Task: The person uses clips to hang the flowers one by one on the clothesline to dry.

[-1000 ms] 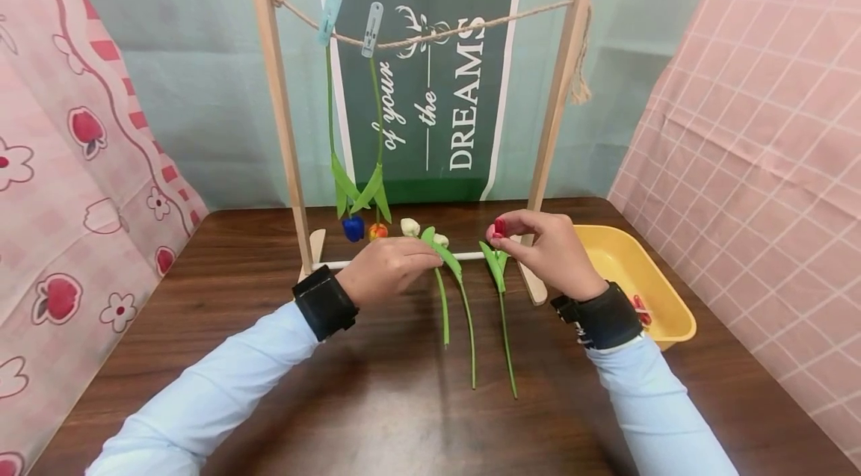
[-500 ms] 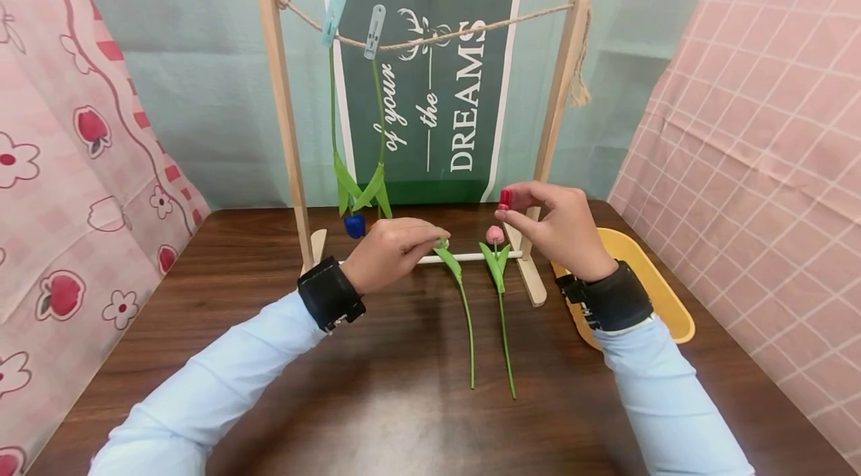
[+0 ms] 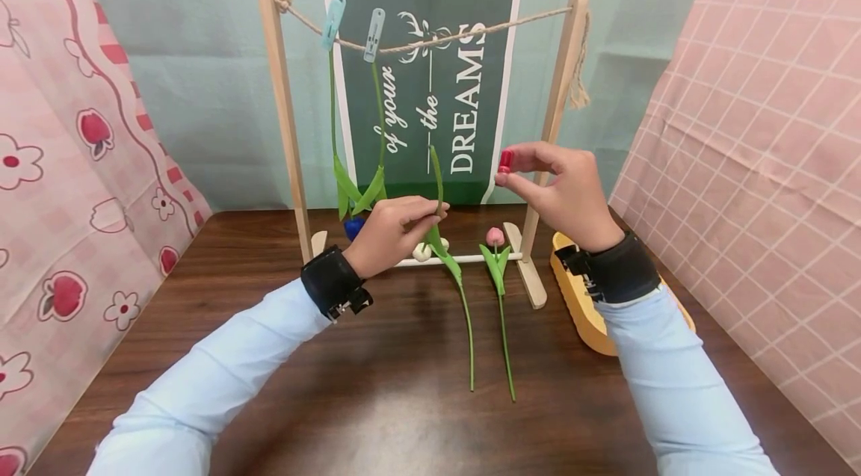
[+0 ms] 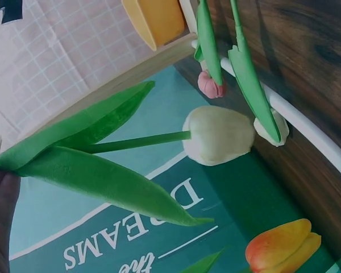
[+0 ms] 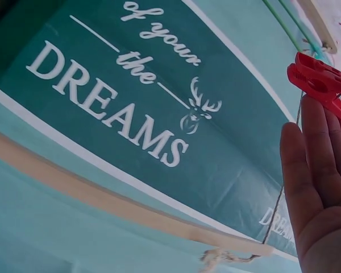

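My left hand [image 3: 393, 233] pinches the green stem of a white artificial tulip [image 4: 219, 136], which hangs with its bloom downward. Between the thumb and fingers of my right hand [image 3: 565, 188] is a red clothespin [image 5: 318, 79], below the twine [image 3: 464, 34]. Another white tulip [image 3: 466, 319] and a pink tulip [image 3: 495, 237] lie on the table, blooms towards the back. From the twine hang a blue tulip [image 3: 353, 228] and an orange-yellow tulip [image 4: 283, 245], held by a light blue clothespin [image 3: 332, 22] and a greyish-blue clothespin [image 3: 374, 35]. My left hand hides the orange bloom in the head view.
The twine runs between two wooden posts [image 3: 285, 117], joined low down by a white rod [image 3: 471, 258]. A yellow basin [image 3: 584, 311] stands at the right, partly behind my right forearm. Cloth backdrops enclose the brown table [image 3: 377, 401].
My left hand has lifted the white tulip off the table, and its stem end now points up. My right hand has risen towards the twine with the red clothespin.
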A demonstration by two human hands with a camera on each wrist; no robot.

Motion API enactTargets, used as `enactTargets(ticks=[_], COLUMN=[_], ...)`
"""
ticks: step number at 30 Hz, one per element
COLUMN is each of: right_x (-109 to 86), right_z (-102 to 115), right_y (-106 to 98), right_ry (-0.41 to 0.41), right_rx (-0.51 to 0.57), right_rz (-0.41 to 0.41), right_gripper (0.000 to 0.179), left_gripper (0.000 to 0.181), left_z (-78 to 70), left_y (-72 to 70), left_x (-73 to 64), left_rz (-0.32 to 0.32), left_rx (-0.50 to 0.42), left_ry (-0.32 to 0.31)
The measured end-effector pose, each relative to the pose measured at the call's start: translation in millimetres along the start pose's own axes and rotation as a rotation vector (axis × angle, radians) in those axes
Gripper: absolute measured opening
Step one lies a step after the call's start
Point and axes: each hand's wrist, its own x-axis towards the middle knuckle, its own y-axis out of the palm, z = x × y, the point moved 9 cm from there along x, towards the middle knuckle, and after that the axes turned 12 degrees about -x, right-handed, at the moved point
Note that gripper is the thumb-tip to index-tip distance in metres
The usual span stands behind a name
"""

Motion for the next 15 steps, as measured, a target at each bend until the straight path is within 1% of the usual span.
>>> enactTargets(ticks=[4, 9, 12, 15], right_x=[12.7, 26.2, 33.5, 40.9], right_z=[5.1, 9.9, 12.0, 13.8], right_y=[-4.7, -11.1, -13.8, -15.9], right_ry=[-0.012, -0.019, -0.023, -0.025], right_rx=[0.019, 0.034, 0.041, 0.044], right_rz=[-0.017, -0.050, -0.062, -0.065], right_gripper=[0.022, 0.024, 0.026, 0.027], left_gripper=[0.022, 0.024, 0.025, 0.026], left_z=[5.8, 11.3, 14.6, 19.3], left_y=[-6.4, -13.6, -16.2, -17.7], left_x=[4.2, 11.3, 14.8, 16.9], left_rz=[-0.026, -0.061, -0.067, -0.065], left_rx=[-0.015, -0.029, -0.021, -0.033], left_ry=[-0.061, -0.121, -0.159, -0.208])
